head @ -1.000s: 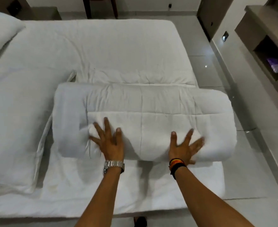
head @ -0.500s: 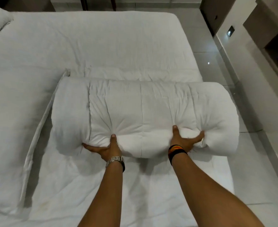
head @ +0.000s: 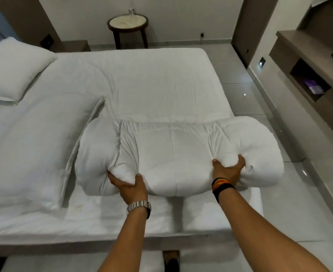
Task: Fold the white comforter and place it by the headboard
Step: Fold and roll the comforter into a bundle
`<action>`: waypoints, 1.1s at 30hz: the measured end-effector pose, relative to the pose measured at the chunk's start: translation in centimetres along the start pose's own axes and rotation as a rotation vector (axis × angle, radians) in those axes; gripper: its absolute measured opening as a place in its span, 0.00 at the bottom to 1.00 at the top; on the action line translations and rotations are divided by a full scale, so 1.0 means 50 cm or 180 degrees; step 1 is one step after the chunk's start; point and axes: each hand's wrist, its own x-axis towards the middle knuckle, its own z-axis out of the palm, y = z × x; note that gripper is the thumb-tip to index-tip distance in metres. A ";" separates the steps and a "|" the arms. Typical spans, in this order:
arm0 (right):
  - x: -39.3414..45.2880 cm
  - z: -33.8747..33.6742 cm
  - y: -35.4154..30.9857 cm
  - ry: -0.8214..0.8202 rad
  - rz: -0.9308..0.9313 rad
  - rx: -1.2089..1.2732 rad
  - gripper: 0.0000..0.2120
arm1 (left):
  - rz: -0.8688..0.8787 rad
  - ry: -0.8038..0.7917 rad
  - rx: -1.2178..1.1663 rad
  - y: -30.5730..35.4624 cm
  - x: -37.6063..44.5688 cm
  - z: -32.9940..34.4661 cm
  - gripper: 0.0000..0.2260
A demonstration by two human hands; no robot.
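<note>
A bedroom with pale floor tiles (head: 238,95), and filling most of the view is the bed (head: 151,81), dressed in white. That bed is our landmark: at its near edge, toward its right corner, sits the white comforter (head: 173,152), folded into a fat bundle whose right end pokes out past the side of the mattress. The left hand (head: 129,184), steel watch (head: 139,205) on the wrist, is clenched around a bulging fistful at the bundle's near left edge, thumb on top, fingers tucked underneath. The right hand (head: 228,168), striped wristbands (head: 221,184) on the wrist, grips a matching wad at the near right edge. On the bed's left half lies a long pillow (head: 34,146), just beside the bundle, and a second pillow (head: 12,69) rests at the far left corner. Beyond the bed's far edge stands a small round side table (head: 128,22) against the wall, and off the bed's right side runs a wooden shelf unit (head: 308,71).
</note>
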 end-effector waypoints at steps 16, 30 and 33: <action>0.073 -0.002 -0.011 -0.0991 -0.3573 -0.4485 0.41 | 0.3155 -0.0567 0.3802 -0.026 0.122 0.032 0.32; 0.306 0.238 0.106 -0.1912 -0.2449 -0.5103 0.47 | 0.2929 -0.1042 0.4207 -0.094 0.369 0.282 0.35; 0.292 0.209 0.020 -0.1998 -0.2623 -0.4973 0.49 | 0.2907 -0.0801 0.4114 -0.036 0.339 0.240 0.39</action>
